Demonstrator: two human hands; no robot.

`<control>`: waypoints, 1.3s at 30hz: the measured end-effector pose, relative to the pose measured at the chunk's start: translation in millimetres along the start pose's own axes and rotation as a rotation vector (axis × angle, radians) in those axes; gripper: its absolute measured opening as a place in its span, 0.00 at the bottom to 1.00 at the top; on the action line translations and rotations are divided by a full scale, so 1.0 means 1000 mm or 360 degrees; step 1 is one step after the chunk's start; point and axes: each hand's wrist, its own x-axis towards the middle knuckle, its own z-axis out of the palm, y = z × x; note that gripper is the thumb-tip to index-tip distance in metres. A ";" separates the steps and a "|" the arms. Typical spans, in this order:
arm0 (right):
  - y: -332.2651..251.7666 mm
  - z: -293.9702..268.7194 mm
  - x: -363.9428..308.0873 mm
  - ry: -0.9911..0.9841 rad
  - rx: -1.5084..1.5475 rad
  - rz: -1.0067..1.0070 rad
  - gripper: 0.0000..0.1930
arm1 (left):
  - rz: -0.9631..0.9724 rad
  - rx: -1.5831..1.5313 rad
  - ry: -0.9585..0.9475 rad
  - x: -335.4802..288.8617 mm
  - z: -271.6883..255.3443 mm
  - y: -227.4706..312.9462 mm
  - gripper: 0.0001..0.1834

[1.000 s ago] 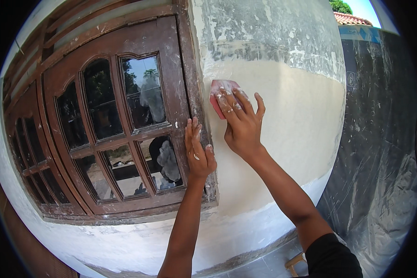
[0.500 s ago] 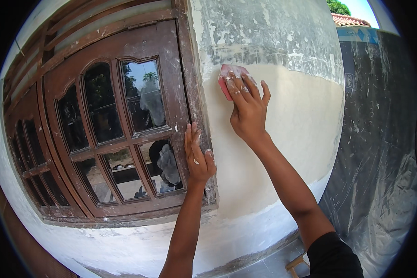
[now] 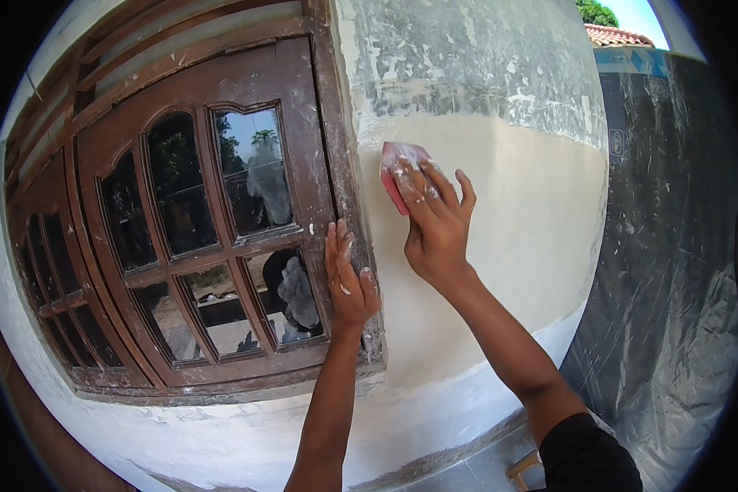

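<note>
My right hand (image 3: 436, 217) presses a pink, white-dusted piece of sandpaper (image 3: 394, 176) against the wall (image 3: 500, 238), just right of the window frame. The fingers lie over the sandpaper, and its left edge stands out from under them. Smooth cream coating covers this part of the wall. Lower and to the left, my left hand (image 3: 349, 279) rests flat on the brown wooden window frame (image 3: 367, 271), fingers stretched upward and nothing held. White smears mark the fingers of both hands.
A brown window (image 3: 197, 262) with several glass panes fills the left side. Above the cream area the wall is rough, patchy grey (image 3: 467, 57). Dark plastic sheeting (image 3: 664, 205) hangs at right. A wooden piece (image 3: 523, 469) shows low by my right sleeve.
My right hand has slid down the wall with the sandpaper and slightly left. The left hand stays on the window frame, almost unmoved.
</note>
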 end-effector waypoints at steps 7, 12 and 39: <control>0.047 0.049 0.082 0.0033 -0.0181 -0.0028 0.27 | 0.0025 0.0026 -0.0057 0.003 0.006 0.003 0.29; 0.019 0.035 0.000 -0.0177 -0.0193 -0.0144 0.31 | 0.0000 0.0100 -0.0074 0.001 -0.006 -0.002 0.30; 0.027 -0.014 -0.002 -0.0035 0.0326 0.0386 0.24 | -0.0222 -0.0024 -0.0140 -0.004 -0.008 0.019 0.34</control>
